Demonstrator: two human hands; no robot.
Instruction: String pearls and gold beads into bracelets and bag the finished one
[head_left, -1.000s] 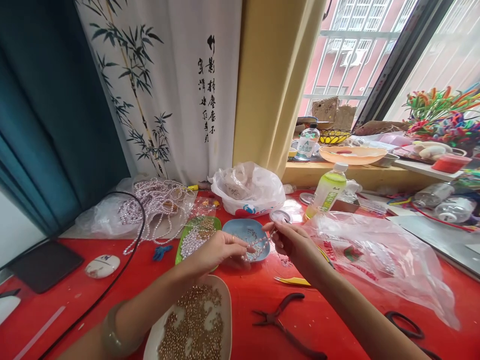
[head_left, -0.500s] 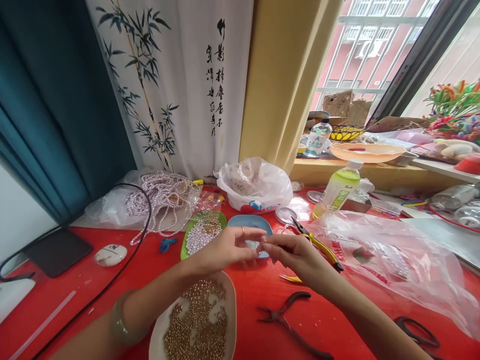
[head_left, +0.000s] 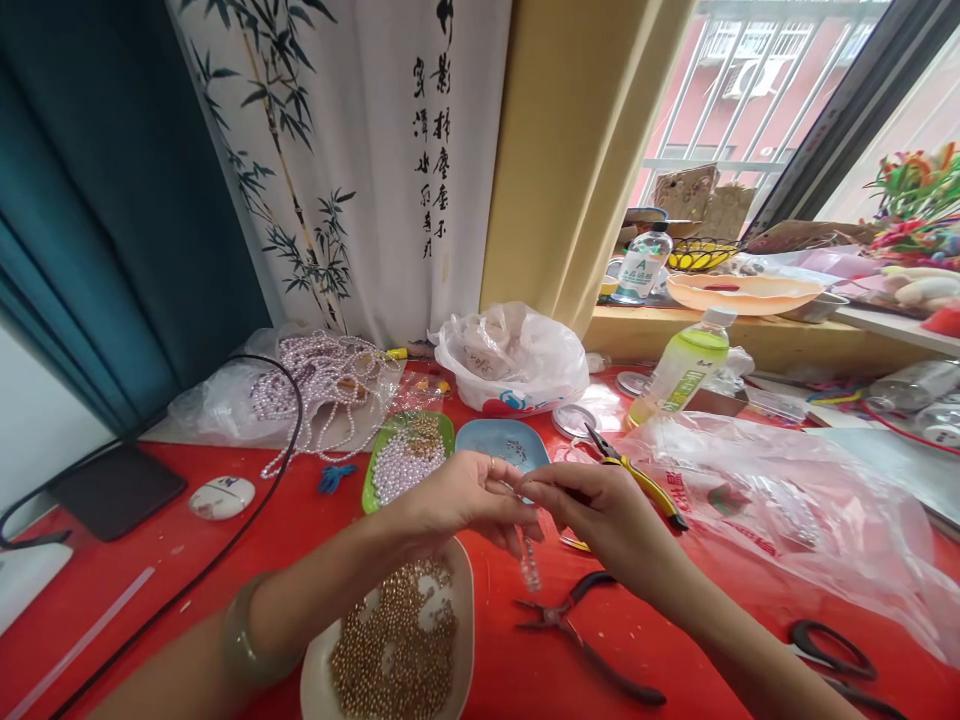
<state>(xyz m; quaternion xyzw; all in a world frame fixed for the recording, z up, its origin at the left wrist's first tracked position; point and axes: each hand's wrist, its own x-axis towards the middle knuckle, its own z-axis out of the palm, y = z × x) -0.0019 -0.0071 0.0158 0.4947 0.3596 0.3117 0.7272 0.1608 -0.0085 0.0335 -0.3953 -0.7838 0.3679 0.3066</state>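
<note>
My left hand (head_left: pixel 476 497) is closed, its fingers curled around a short strand of clear beads (head_left: pixel 529 565) that dangles below them. Against its fingertips, my right hand (head_left: pixel 589 500) pinches thumb and forefinger together; what lies between them is too small to make out. Both hands hover over the red table in front of a blue tray (head_left: pixel 469 432) with a few small pieces in it. A green tray (head_left: pixel 369 490) of white and gold beads is just left of it. Below my left forearm stands a cream tray (head_left: pixel 466 640) full of gold beads.
Dark-handled pliers (head_left: pixel 559 618) lie open below my hands, and yellow-handled pliers (head_left: pixel 645 488) rest beyond my right hand. Scissors (head_left: pixel 832 650) lie at the lower right. Plastic bags (head_left: pixel 795 500), a drink bottle (head_left: pixel 686 365), pearl strands (head_left: pixel 322 385) and a black cable (head_left: pixel 296 420) surround the work area.
The clear bead strand now hangs visibly below my left fingers. My left fingers have curled in more, and both hands still meet at the fingertips. The camera view has shifted slightly.
</note>
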